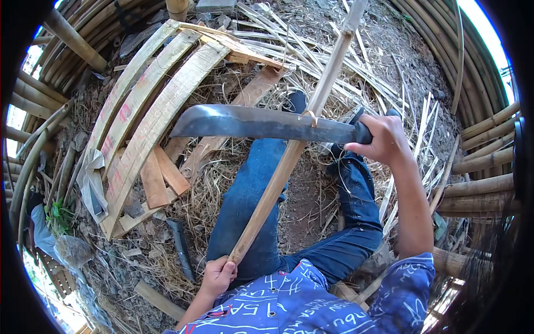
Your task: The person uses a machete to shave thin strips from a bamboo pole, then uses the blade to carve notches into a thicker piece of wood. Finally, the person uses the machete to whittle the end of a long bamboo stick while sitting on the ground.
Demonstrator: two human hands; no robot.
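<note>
A long bamboo strip [271,192] slants from my lap up toward the top of the view. My left hand [217,277] is closed around its lower end, beside my thigh. In my right hand [384,136] is the dark handle of a machete [245,122], its broad blade pointing left. The blade lies across the bamboo strip, and a thin curled shaving [309,118] stands up where the two meet. Which part of the edge touches the bamboo is hidden.
A wooden pallet [161,111] of pale slats leans at the left, with loose board pieces [153,177] by it. Split bamboo strips [367,78] and shavings litter the ground. Bamboo poles [478,186] are stacked at the right. A dark sheath-like object [181,250] lies near my left leg.
</note>
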